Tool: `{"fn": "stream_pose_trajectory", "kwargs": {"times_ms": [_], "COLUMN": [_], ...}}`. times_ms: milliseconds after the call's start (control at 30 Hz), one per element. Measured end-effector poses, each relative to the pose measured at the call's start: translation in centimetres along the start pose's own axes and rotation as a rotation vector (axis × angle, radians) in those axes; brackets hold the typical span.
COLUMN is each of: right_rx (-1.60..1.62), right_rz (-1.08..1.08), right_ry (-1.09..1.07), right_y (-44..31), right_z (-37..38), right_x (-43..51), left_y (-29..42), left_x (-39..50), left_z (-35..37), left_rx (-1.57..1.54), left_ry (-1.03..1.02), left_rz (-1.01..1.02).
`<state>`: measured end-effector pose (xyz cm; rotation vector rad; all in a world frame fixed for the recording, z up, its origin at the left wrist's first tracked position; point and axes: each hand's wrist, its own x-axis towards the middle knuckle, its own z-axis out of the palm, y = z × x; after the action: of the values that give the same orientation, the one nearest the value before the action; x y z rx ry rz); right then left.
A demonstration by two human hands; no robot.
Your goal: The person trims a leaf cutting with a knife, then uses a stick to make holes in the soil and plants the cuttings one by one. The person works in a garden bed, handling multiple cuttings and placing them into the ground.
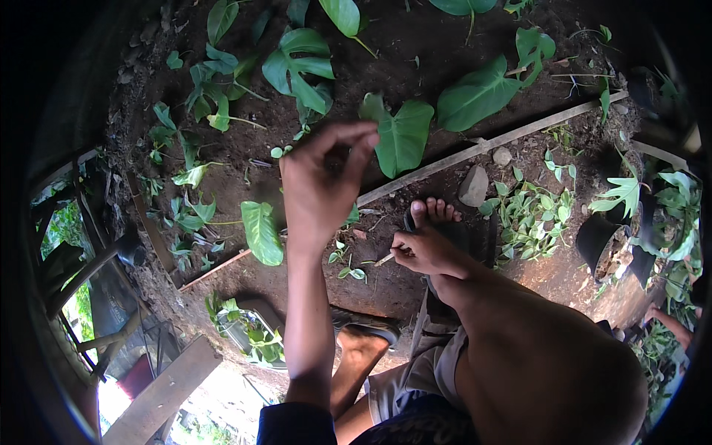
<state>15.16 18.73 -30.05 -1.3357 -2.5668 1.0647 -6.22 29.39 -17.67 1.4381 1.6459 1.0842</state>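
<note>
My left hand point(325, 178) reaches out over the soil, thumb and forefinger pinched together. A small blurred green leaf point(371, 107) shows at those fingertips. Just beyond it a broad heart-shaped leaf point(404, 139) stands in the dark soil. Close by on the left is a split monstera leaf point(300, 64). My right hand point(425, 250) is low beside my right foot point(436, 211), fingers curled around a thin pale stem point(384, 259). Small variegated cuttings point(350, 271) lie on the ground left of that hand.
A wooden strip point(495, 142) edges the planted bed. Stones point(474, 186), a patch of variegated vines point(537, 214) and a tipped black pot point(603, 245) lie to the right. A clear container point(250, 334) holds leafy cuttings. Another person's arm point(670, 325) shows at far right.
</note>
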Motion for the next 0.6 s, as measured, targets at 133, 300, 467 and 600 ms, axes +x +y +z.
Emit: {"fn": "stream_pose_trajectory", "kwargs": {"times_ms": [133, 300, 467, 600], "right_rx": [-0.035, -0.038, -0.013, 0.033], "right_rz": [0.006, 0.029, 0.055, 0.003], "right_ry": [0.01, 0.035, 0.026, 0.06], "right_y": [0.2, 0.3, 0.5, 0.9], "right_z": [-0.7, -1.1, -0.2, 0.3], "right_x": [0.1, 0.3, 0.2, 0.1], "left_y": [-1.6, -5.9, -10.3, -12.4], "left_x": [8.5, 15.8, 21.2, 23.2], "left_z": [3.0, 7.5, 12.0, 14.6], "left_rx": [0.137, 0.187, 0.354, 0.405], "left_ry": [0.027, -0.133, -0.247, -0.225], "left_rz": [0.177, 0.309, 0.283, 0.191]}}
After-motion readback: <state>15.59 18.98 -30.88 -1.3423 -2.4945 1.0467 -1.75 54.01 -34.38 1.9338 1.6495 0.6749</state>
